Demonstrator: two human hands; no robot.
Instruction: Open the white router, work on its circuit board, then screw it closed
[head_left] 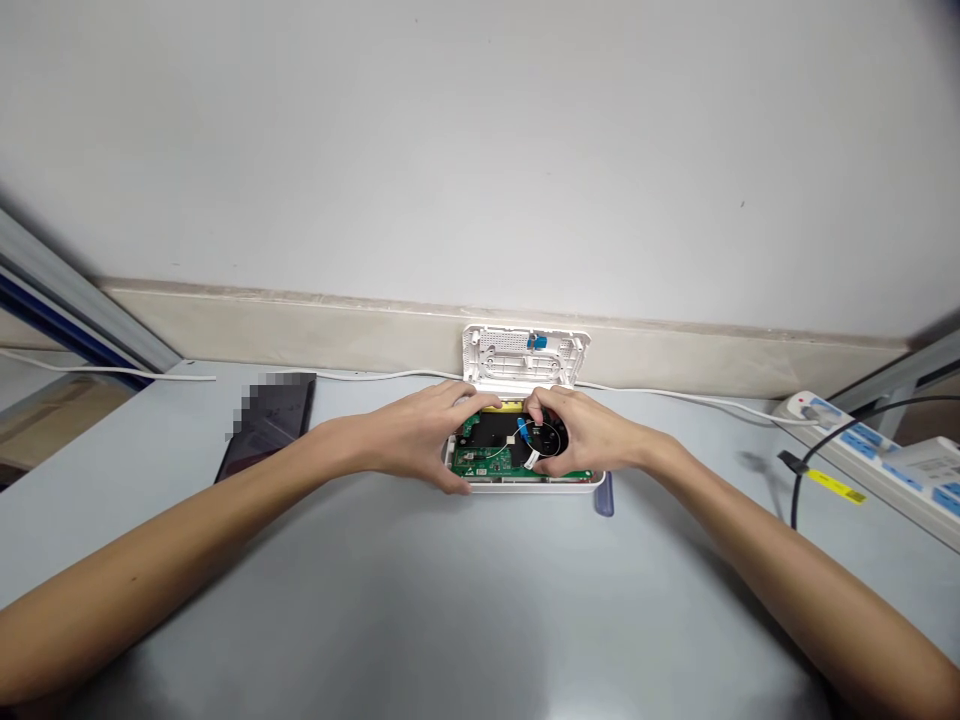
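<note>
Although the white case point(540, 487) lies open on the grey table point(420, 600), its lid point(495, 345) upright behind, the left hand point(416, 438) holds its left end, thumb forward; the right hand point(589, 428) curls around the looped cable point(511, 440), whether pinching it cannot be determined.

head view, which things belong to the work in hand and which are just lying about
Seemingly in the job:
white device case, left hand at its side
green circuit board inside
blue connector by right hand
raised white lid

Seemingly lying about:
dark flat device
power strip
yellow cable tag
purple piece, use unclear
</note>
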